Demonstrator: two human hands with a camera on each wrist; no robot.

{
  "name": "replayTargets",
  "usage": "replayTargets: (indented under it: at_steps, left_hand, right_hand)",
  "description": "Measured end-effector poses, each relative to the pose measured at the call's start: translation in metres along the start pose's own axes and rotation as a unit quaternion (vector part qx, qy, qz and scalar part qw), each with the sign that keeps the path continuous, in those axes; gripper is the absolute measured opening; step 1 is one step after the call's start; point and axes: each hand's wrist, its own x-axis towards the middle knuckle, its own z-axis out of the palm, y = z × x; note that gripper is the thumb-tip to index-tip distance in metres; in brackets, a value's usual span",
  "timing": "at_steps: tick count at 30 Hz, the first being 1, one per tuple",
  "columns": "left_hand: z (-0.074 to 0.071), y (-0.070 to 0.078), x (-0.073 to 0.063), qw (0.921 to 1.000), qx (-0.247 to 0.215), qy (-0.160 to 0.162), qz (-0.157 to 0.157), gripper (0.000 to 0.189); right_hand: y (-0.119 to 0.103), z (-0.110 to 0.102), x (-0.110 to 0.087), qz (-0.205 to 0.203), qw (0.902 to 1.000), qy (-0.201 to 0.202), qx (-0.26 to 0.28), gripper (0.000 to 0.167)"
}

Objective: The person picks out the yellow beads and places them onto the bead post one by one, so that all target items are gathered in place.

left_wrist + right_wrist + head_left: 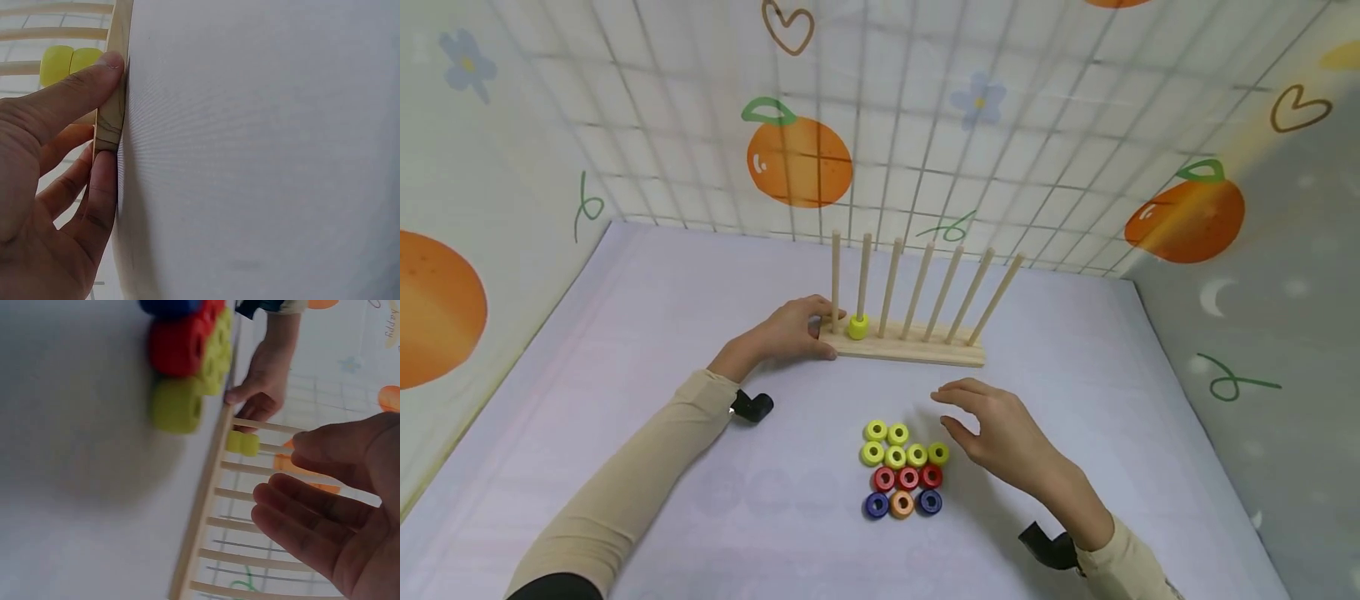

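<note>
A wooden peg rack (910, 348) with a row of upright pegs stands toward the back of the table. My left hand (786, 331) grips the left end of its base; the left wrist view shows the thumb across the wood and fingers round the end. Two yellow beads (70, 65) sit stacked on the second peg from the left. My right hand (1003, 433) hovers in front of the rack, fingers loosely bent and holding nothing. Beside it lie loose beads in rows: several yellow beads (895, 457), three red beads (907, 477), two blue beads (876, 505) and an orange bead (902, 504).
The table (790, 508) has a pale cover. Behind the rack rises a patterned backdrop (910, 108) with grid lines and printed oranges, and more printed panels (1262, 333) flank the sides. Black straps (752, 407) show at the wrists.
</note>
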Motion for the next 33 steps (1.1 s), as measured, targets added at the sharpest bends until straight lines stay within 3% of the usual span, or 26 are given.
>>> replayTargets:
  at_steps: [6,14,23,33]
  left_hand:
    - [0.000,-0.002,-0.001,1.0000,0.001,0.001,-0.004,0.069]
    - [-0.001,-0.004,0.000,1.0000,-0.003,0.003,-0.006,0.068]
    - [0.001,-0.002,0.001,0.9998,-0.017,0.002,-0.008,0.067]
    - [0.001,0.001,0.000,0.9999,-0.017,0.001,-0.003,0.064]
  right_hand:
    - [0.001,0.019,-0.014,0.017,0.9987,-0.047,0.012,0.033]
    - [0.003,0.027,-0.022,0.009,0.9942,-0.105,0.021,0.038]
    - [0.002,0.035,-0.023,0.019,0.9946,-0.097,0.031,0.029]
    - [0.001,0.040,-0.024,0.031,0.9959,-0.079,0.031,0.032]
